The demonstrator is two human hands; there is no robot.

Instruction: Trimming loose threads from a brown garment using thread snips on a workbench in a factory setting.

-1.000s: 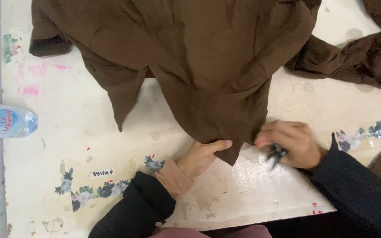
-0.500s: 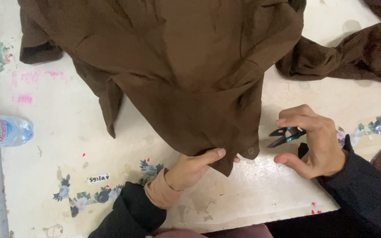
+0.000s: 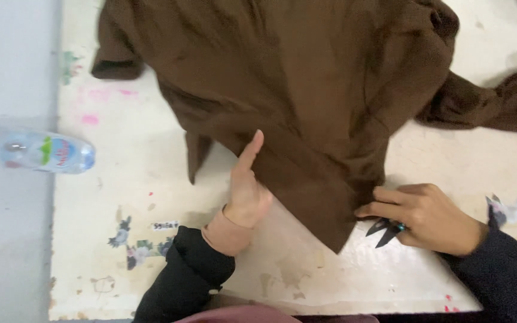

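— Lying spread over the pale, paint-flecked surface point(image 3: 306, 281): a large brown garment point(image 3: 306, 90), soft and creased, one corner hanging down to a point between the two hands.

— Pressing against the fold: the left hand point(image 3: 248, 191), fingers flat and together, edge-on to the cloth, resting rather than closing on anything.

— Pinching the hem just beside that corner: the right hand point(image 3: 426, 216), fingertips closed on the fabric, with small black snips point(image 3: 385, 230) tucked under the same fingers, blades pointing toward the cloth.

— Blades apart or together?

— Looking slightly parted at the tips, though partly hidden under the fingers.

— Risk from here, judging by this: nicking the cloth itself instead of a loose thread, with the blade tips sitting so near the pinched hem. Also possibly catching a fingertip, given how close the pinch is.

— Another one: fabric sliding under the flat left hand, since only being pressed, not gripped.

— Off to the side: a plastic water bottle point(image 3: 46, 152) lying well apart from the garment, at the surface's left edge.
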